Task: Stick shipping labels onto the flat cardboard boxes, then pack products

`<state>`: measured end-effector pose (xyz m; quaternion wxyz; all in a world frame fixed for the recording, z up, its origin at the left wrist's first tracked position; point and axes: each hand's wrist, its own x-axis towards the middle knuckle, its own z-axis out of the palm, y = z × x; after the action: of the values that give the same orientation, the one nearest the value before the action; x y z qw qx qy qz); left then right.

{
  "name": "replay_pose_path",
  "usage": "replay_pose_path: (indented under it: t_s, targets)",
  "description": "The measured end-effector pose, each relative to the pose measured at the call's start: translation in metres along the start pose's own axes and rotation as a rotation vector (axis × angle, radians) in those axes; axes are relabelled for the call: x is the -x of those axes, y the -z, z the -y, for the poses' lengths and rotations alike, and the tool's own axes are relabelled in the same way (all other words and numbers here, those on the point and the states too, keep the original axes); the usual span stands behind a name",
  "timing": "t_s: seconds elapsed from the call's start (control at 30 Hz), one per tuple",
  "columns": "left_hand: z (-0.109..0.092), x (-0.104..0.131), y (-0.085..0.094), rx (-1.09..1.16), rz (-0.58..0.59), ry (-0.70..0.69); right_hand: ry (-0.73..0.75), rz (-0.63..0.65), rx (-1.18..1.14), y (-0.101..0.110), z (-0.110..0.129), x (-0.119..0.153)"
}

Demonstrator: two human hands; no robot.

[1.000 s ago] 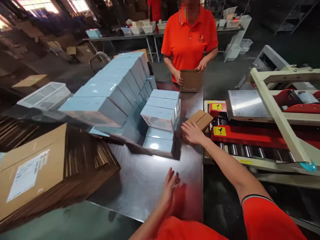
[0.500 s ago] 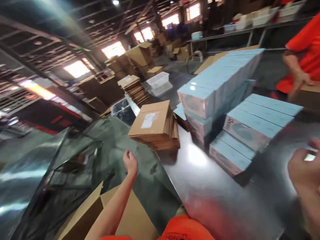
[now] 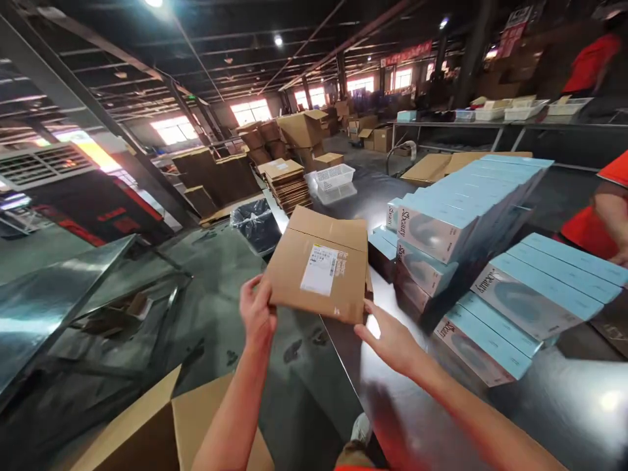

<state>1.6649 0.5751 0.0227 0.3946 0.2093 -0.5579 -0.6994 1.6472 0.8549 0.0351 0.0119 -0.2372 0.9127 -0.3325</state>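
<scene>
A flattened cardboard box (image 3: 289, 275) with a white label (image 3: 320, 269) lies tilted over a stack at the table's edge. My left hand (image 3: 258, 313) grips its near left corner, thumb on top. At the near right corner is my right hand (image 3: 390, 337), with thumb and forefinger about the corner. The cardboard hides most of the stack beneath. To the right stand light blue boxes (image 3: 534, 291) with pictured fronts, in stacked rows.
An open carton (image 3: 206, 418) stands below my left arm. Behind are another flat cardboard stack (image 3: 287, 186), white baskets (image 3: 335, 176) and a lined bin (image 3: 258, 226). A metal-topped table (image 3: 53, 294) is at left. A co-worker's arm (image 3: 613, 209) shows at right.
Both hands have come in to the flattened box: the left moved up, the right swung in from the far right. The box's near edge is now raised. The view has also shifted.
</scene>
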Motion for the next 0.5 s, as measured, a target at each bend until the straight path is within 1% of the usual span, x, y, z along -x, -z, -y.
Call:
replay_pose_path:
  t_s: [0.03, 0.1, 0.13, 0.17, 0.23, 0.27, 0.3, 0.37, 0.4, 0.43, 0.5]
  targets:
    - [-0.007, 0.019, 0.010, 0.074, 0.010, 0.041, -0.003, -0.079, -0.032, 0.013, -0.001, 0.008]
    - [-0.017, 0.063, 0.027, 0.132, 0.086, 0.100, -0.010, -0.326, -0.110, 0.041, -0.006, 0.014]
    - [-0.019, 0.086, 0.032, 0.141, 0.176, 0.124, -0.003, -0.433, -0.166, 0.054, -0.009, 0.014]
    - [-0.018, 0.108, 0.034, 0.145, 0.301, 0.155, -0.001, -0.501, -0.228, 0.065, -0.014, 0.013]
    - [-0.009, 0.147, 0.034, 0.176, 0.538, 0.222, -0.049, -0.543, -0.320, 0.077, -0.027, 0.020]
    - [-0.001, 0.162, 0.030, 0.198, 0.618, 0.255, -0.106, -0.546, -0.330, 0.078, -0.036, 0.029]
    - [0.007, 0.173, 0.025, 0.215, 0.662, 0.284, -0.182, -0.556, -0.318, 0.075, -0.046, 0.043]
    - [0.023, 0.186, 0.009, 0.202, 0.682, 0.320, -0.334, -0.596, -0.276, 0.064, -0.066, 0.083]
    - [0.031, 0.188, -0.001, 0.167, 0.673, 0.328, -0.377, -0.595, -0.266, 0.055, -0.074, 0.106]
    - [0.038, 0.189, -0.012, 0.127, 0.652, 0.326, -0.386, -0.569, -0.267, 0.045, -0.080, 0.129]
    - [0.048, 0.190, -0.033, 0.059, 0.625, 0.301, -0.340, -0.481, -0.284, 0.024, -0.085, 0.169]
